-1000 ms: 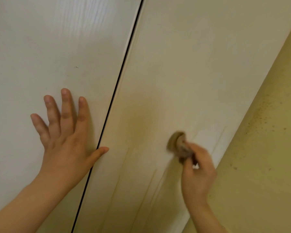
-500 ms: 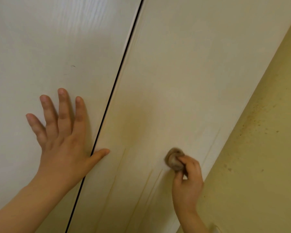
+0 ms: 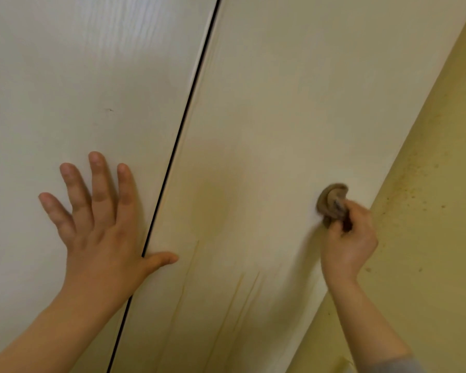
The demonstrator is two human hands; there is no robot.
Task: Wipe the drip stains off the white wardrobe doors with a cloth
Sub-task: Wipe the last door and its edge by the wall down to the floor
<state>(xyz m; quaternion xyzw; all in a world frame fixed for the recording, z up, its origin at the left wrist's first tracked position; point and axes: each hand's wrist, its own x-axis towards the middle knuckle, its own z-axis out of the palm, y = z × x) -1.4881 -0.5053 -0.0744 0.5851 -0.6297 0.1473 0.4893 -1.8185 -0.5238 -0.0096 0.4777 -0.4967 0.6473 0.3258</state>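
Drip stains (image 3: 234, 300): long streaks running down the right door (image 3: 280, 103), below-left of the cloth (image 3: 332, 203).
Nearer: right hand (image 3: 347, 246), fingers curled round the cloth.
Left hand (image 3: 100, 224): flat, fingers spread, on the left door (image 3: 65, 76).

Both arms are bare from the left hand (image 3: 102, 238) and the right hand (image 3: 347, 246) back along the forearms; a grey sleeve (image 3: 396, 364) begins partway up the right forearm (image 3: 361, 319); its cuff edge is soft and blurred.

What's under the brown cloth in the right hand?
The cloth, pinched by the right hand, lies against the right door. Any stain beneath is covered; drip streaks show lower left.
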